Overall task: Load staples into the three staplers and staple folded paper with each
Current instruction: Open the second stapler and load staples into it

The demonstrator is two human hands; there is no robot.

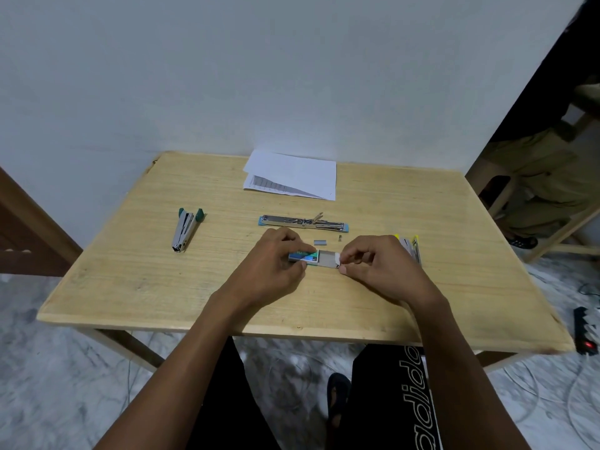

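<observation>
Both hands [324,258] pinch staple box [308,256] between them.

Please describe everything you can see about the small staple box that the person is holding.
The staple box is a small cardboard sleeve, printed green and blue, lying flat on the wooden table near its middle. Its inner tray is pulled out to the right, showing grey rows of staples. The left hand pinches the sleeve; the right hand grips the tray's white end flap. The print is too blurred to read.
</observation>
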